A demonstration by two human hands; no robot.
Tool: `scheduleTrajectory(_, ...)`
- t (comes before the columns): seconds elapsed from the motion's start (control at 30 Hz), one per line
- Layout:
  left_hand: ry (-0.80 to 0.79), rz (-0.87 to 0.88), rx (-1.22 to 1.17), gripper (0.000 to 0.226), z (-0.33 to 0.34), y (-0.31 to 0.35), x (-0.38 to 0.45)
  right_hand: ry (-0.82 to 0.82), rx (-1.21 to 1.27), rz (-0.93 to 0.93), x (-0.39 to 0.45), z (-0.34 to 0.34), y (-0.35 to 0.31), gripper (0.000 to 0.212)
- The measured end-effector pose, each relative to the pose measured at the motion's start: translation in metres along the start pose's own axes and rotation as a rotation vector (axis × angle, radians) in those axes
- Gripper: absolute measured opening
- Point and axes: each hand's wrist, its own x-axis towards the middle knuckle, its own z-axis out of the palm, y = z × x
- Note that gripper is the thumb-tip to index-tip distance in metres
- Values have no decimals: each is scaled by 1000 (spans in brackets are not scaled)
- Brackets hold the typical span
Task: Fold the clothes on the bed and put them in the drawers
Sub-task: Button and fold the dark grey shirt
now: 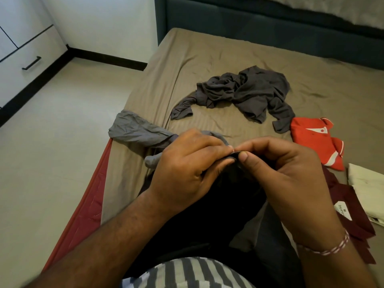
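A black garment (209, 206) hangs in front of me over the near edge of the bed (207, 55). My left hand (187, 169) and my right hand (284, 173) pinch its top edge together, fingertips almost touching. A crumpled dark grey shirt (245, 92) lies in the middle of the brown sheet. A lighter grey garment (137, 132) drapes over the bed's left edge, partly behind my left hand. On the right lie a folded red shirt (311, 138), a folded maroon shirt (349, 206) and a cream folded piece (367, 188).
White drawers with a black bar handle (31, 63) stand at the far left across the pale floor (52, 163). A dark upholstered headboard (270, 21) runs along the back. A red mattress edge (87, 210) shows under the sheet at lower left.
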Motion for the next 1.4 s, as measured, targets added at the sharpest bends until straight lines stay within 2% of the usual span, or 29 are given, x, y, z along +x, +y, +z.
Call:
scheduleTrajectory(0.07,28,14,-19,17,3,-2,-1,0,75,35,0,1,-1,12)
scheduleTrajectory(0.4,73,61,-45,11,2,-9,-4,26,70,-25,-2,9,3,11)
scheduleTrajectory(0.87,118,84,101,9,9,-11,-2,156,-218,-211,-9,22,7,12)
scheduleTrajectory(0.93,126,62,87,11,11,-10,-3,130,-262,-227,-7,22,7,13)
scheduleTrajectory(1.17,17,-91,43,11,12,-8,3,114,-343,-238,-3,21,13,11)
scheduleTrajectory(1.27,12,-28,60,9,10,-11,-2,102,-377,-231,0,20,17,16)
scheduleTrajectory(1.4,-52,61,66,10,4,-32,-5,116,-397,-225,4,26,24,11)
